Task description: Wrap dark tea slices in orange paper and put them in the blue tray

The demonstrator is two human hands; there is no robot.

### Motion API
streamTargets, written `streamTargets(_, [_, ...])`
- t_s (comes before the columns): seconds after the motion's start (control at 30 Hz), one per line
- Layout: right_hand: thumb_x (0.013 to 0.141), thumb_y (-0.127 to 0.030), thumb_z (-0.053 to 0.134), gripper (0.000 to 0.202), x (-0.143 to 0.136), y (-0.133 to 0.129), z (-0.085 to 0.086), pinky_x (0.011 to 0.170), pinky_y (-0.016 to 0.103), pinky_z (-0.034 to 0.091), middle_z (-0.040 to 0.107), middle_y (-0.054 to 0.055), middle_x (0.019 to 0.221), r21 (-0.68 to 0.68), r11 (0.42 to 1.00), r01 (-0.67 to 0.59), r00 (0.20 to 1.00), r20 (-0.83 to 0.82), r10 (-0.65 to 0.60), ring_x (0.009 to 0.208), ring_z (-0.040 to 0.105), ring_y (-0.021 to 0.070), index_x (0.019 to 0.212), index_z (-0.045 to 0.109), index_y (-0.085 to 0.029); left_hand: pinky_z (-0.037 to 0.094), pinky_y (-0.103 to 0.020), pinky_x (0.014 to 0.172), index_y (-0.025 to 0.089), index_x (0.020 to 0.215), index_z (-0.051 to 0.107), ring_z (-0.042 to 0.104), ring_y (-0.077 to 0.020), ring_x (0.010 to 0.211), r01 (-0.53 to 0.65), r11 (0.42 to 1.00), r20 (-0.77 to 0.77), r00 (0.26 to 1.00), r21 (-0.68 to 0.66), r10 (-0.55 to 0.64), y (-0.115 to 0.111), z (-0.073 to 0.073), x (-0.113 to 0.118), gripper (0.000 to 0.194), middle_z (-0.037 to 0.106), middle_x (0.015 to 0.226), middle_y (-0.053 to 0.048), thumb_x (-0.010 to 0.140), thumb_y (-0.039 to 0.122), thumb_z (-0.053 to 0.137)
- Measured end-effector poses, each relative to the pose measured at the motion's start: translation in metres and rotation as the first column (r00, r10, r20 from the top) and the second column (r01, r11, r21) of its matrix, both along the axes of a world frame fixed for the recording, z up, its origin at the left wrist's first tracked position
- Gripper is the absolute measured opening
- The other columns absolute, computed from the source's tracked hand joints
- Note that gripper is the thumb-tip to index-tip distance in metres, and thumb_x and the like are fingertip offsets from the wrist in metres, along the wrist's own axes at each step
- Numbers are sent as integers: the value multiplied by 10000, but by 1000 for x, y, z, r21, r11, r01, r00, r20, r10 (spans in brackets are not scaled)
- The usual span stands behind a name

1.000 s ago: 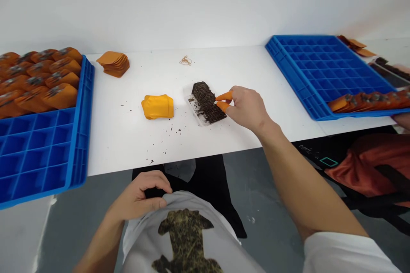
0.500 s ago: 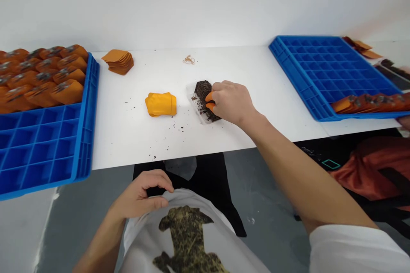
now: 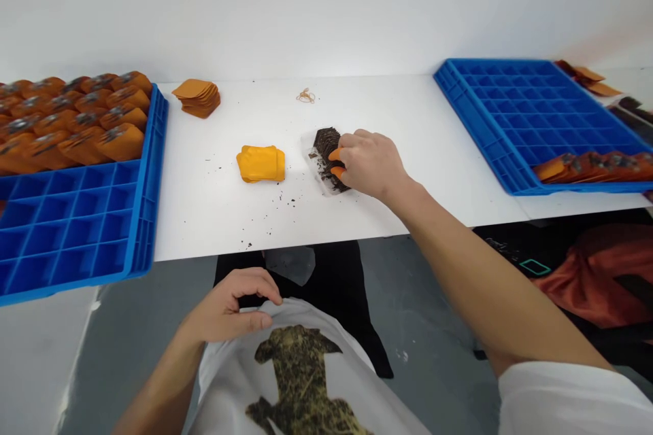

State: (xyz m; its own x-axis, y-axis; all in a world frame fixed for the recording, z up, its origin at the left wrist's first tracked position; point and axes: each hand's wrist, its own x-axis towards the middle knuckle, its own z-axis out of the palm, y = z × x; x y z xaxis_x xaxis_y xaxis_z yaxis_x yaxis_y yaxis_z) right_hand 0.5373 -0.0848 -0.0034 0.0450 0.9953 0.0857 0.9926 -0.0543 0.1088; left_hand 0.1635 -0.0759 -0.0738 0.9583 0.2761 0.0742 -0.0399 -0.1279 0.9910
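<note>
My right hand [image 3: 371,162] reaches over a small clear tray [image 3: 312,162] on the white table. Orange covers show on its thumb and a finger, which press into a row of thin dark pieces [image 3: 326,143]; whether a piece is between them is hidden. Left of the tray lies a stack of yellow-orange pouches [image 3: 260,164], touched by neither hand. My left hand [image 3: 239,306] hovers near my shirt below the table's edge, fingers curved and apart from the thumb, holding nothing.
Blue divided crates stand at left [image 3: 137,217] and right [image 3: 474,126], both partly filled with orange packets. An orange stack [image 3: 196,97] and rubber bands [image 3: 306,96] lie at the back. Dark crumbs dot the table. A person's red clothing [image 3: 596,279] shows at right.
The view has shifted slightly, so the table and crates appear a little further right. My right hand remains at the dark pieces, and my left hand has barely moved.
</note>
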Motion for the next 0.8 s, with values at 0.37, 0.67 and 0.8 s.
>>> streamTargets(0.37, [1005, -124, 516, 366, 0, -1, 1, 687, 390, 281, 785, 127, 991, -10, 1000, 19, 1000, -5, -19, 922, 575, 270, 888, 857, -189, 573, -303, 839, 225, 1166, 818, 731, -194, 917, 5, 1000, 17, 1000, -7, -5, -4, 1, -4, 276, 789, 1046, -88, 1027, 460, 776])
streamTargets(0.67, [954, -167, 571, 329, 6, -2, 5, 682, 383, 348, 821, 87, 1031, 15, 998, 67, 996, -58, -66, 964, 627, 281, 967, 895, -228, 572, -306, 828, 215, 1168, 813, 730, -200, 911, -12, 1000, 5, 1000, 2, 12, -5, -2, -5, 296, 790, 1042, -96, 1012, 466, 789])
streamTargets(0.8, [935, -177, 588, 316, 12, -7, 11, 659, 380, 350, 810, 78, 1004, 34, 997, 76, 991, -109, -72, 968, 642, 283, 937, 896, -245, 578, -307, 822, 212, 1156, 814, 732, -202, 907, -10, 1000, 3, 1000, 0, 10, -6, -1, -6, 312, 788, 1038, -98, 1007, 485, 789])
